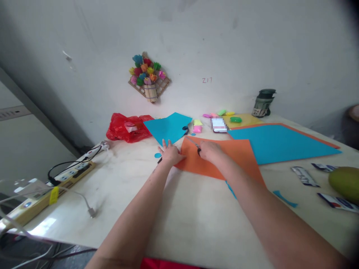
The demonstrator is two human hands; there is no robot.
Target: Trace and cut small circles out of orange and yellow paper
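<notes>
An orange sheet of paper lies on the table in front of me. My right hand rests over it and grips a pair of scissors, the blades pointing left across the sheet's upper left part. My left hand is spread at the sheet's left edge, its thumb touching the paper. Just beyond its fingertips is a blue sheet with an uneven outline. A small blue disc lies left of this hand, and a dark thin object, partly hidden, sits beside the wrist.
A larger blue sheet lies to the right, near blue scraps, sachets and a green fruit. Behind are a phone, clay packets, a bottle and a red bag. A power strip runs along the left.
</notes>
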